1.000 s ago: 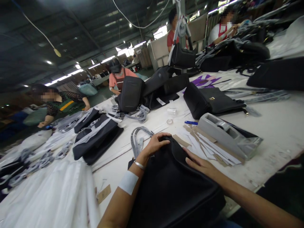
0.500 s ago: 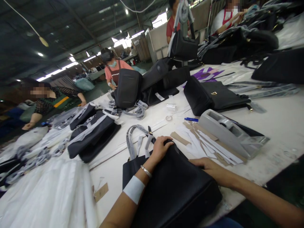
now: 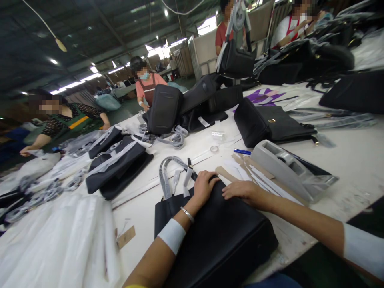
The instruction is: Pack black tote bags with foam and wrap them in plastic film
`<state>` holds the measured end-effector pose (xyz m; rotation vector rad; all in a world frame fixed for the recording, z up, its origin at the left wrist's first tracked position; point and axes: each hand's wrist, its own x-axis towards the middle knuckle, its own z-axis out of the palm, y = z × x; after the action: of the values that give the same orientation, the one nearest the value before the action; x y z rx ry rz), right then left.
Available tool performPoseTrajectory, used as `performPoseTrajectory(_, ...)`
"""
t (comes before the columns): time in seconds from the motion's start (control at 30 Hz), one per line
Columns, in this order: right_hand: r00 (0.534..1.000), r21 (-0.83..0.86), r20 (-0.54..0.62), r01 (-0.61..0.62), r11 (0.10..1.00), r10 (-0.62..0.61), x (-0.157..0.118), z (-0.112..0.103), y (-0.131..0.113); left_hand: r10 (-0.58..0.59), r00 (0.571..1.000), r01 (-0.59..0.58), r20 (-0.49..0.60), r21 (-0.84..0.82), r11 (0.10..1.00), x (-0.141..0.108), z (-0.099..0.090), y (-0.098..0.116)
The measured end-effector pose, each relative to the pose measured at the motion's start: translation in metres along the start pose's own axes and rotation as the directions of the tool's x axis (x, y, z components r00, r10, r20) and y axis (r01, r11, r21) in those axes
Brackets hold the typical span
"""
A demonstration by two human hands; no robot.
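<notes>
White desk [image 3: 357, 176], heaped with goods, carries everything. Black bag [image 3: 222, 232] lies at its near edge, smooth panel up, filling the space before the person. Grey tape dispenser [image 3: 291, 176] sits beyond it, to the right. Left hand [image 3: 205, 187] laid over the bag's far edge; cannot tell if it pinches, fingertips partly hidden. Right hand [image 3: 247, 193] rests on the panel, fingers bent, gripping nothing visible. Wrapped handle [image 3: 162, 174] loops out past the far left side. Blue pen [image 3: 242, 151] lies by the dispenser. Step looks like smoothing or checking the panel; next move likely calls for light, even pressure, left hand steadying, no creasing.
</notes>
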<state>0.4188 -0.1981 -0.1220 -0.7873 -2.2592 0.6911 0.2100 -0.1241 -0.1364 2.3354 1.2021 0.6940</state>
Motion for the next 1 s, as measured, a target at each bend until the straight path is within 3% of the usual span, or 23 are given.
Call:
performPoseTrajectory(0.1,0.998,0.066,0.031,-0.054,0.996,0.052,-0.01,-0.004,-0.006,0.008,1.0,-0.008,-0.027,0.007,1.0,-0.002,0.001,0.0)
performPoseTrajectory(0.17,0.985,0.104,0.085,-0.159,0.982,0.151,-0.011,-0.018,-0.02,0.014,1.0,-0.014,-0.027,0.018,1.0,-0.004,0.001,0.001)
performPoseTrajectory(0.3,0.88,0.143,0.118,-0.474,0.869,0.46,-0.002,-0.055,-0.063,0.022,0.999,-0.021,-0.029,0.031,0.999,-0.005,0.0,0.003)
performPoseTrajectory(0.37,0.858,0.216,0.133,-0.513,0.831,0.496,0.002,-0.063,-0.082,0.019,0.999,-0.018,-0.032,0.035,0.999,-0.005,-0.001,0.004)
performPoseTrajectory(0.5,0.882,0.281,0.284,-0.452,0.847,0.377,0.001,-0.055,-0.1,0.005,1.0,-0.005,-0.018,0.01,1.0,-0.005,-0.003,0.004)
performPoseTrajectory(0.73,0.819,0.188,0.393,-0.516,0.836,0.417,-0.019,-0.049,-0.089,0.068,0.997,-0.068,-0.021,-0.006,0.998,-0.009,-0.01,0.0)
performPoseTrajectory(1.0,0.769,0.088,0.163,-0.636,0.767,0.619,-0.027,-0.017,-0.092,0.082,0.997,-0.081,-0.016,0.029,0.996,-0.021,-0.015,0.0)
